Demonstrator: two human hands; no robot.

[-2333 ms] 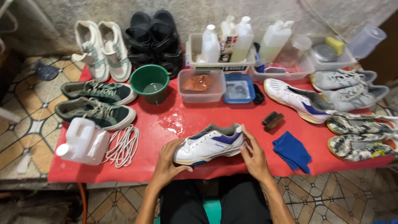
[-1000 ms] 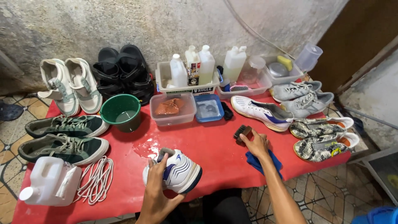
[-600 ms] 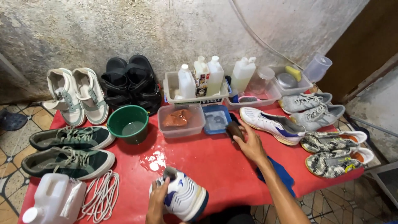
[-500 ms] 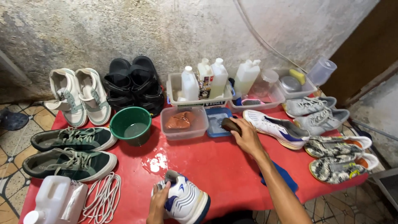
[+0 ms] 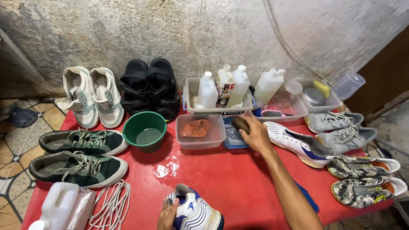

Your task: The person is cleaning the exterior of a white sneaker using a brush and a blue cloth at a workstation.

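My left hand (image 5: 168, 215) grips a white and blue sneaker (image 5: 198, 212) at the near edge of the red table (image 5: 230, 174). My right hand (image 5: 255, 135) reaches across the table and is closed around a dark shoe brush (image 5: 240, 123). The brush hangs over a small blue tray (image 5: 232, 138) that holds liquid. Left of the tray stands a clear plastic tub (image 5: 200, 132) with a brown cloth in it. The sneaker's white and blue mate (image 5: 298, 144) lies just right of my right hand.
A green bucket (image 5: 145, 131) with water, two dark green sneakers (image 5: 81, 155), pale sneakers (image 5: 91, 96), black sandals (image 5: 149, 87), a white jug (image 5: 59, 206) and white laces (image 5: 113, 206) fill the left. Bins of bottles (image 5: 221, 91) line the wall. Grey sneakers (image 5: 341, 127), patterned sneakers (image 5: 362, 179) and a blue cloth (image 5: 309, 198) lie right.
My right hand let go of the sneaker, picked up the brush beside the blue cloth and carried it back to the blue tray. My left hand turned the sneaker toe toward me.
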